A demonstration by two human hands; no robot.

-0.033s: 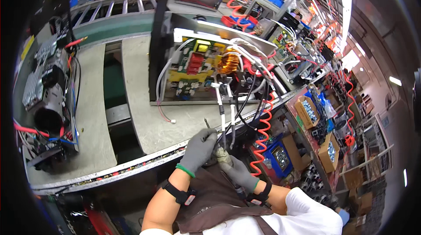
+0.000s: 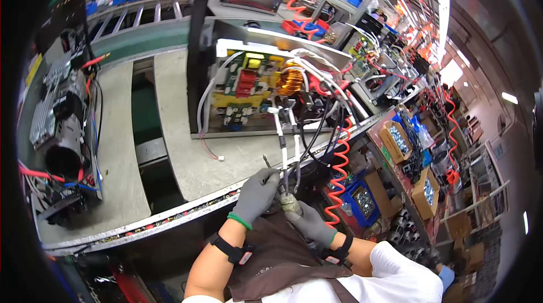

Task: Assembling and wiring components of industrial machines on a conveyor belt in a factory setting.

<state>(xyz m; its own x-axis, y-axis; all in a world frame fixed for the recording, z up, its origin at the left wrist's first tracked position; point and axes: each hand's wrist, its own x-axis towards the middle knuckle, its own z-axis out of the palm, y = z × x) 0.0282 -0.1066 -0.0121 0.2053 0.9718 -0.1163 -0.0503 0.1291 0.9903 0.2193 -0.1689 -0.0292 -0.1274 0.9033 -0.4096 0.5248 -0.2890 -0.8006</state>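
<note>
My left hand [image 2: 257, 193], in a grey glove with a green cuff, is closed at the bench's front edge. A thin dark rod [image 2: 266, 160] sticks up from its fingers. Close beside it, my gloved right hand [image 2: 311, 224] is wrapped round a pale, tape-covered cylindrical piece [image 2: 290, 204]; what kind it is I cannot make out. Two white-sleeved cables [image 2: 281, 142] hang from the open power-supply unit [image 2: 243, 96] and run down to between my hands. Their lower ends are partly hidden. The unit shows a circuit board and a copper-wound coil [image 2: 290, 81].
Another metal unit with a round dark opening [image 2: 62, 159] stands at the left, past a gap in the bench top [image 2: 206, 173]. A coiled red hose [image 2: 339, 170] hangs near my right hand. Boxes of small parts [image 2: 424, 193] and a blue tray [image 2: 362, 201] are at the right.
The view has shifted slightly, moving the unit a little left in the picture. Both hands keep nearly the same place and hold. Less of a dark shape below my right hand shows.
</note>
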